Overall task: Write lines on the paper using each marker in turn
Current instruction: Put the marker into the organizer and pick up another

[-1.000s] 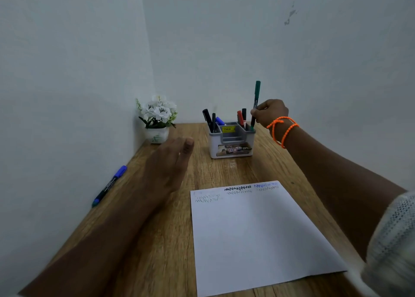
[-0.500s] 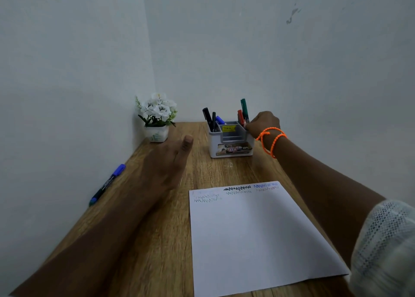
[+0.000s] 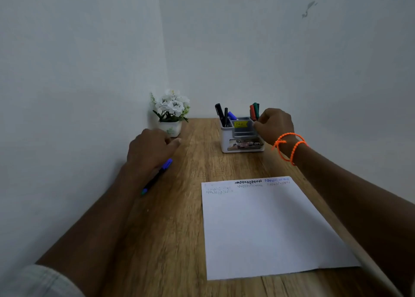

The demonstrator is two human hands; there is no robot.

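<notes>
Right hand point(image 3: 272, 126) curled at the holder point(image 3: 241, 139), maybe pinching nothing. Left hand point(image 3: 150, 148) loosely curled above the blue marker point(image 3: 157, 176). Best to grip low, lift slowly, uncap over the paper point(image 3: 265, 229).

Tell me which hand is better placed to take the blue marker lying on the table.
Left. The left hand is directly above the blue marker, while the right hand is at the marker holder.
</notes>
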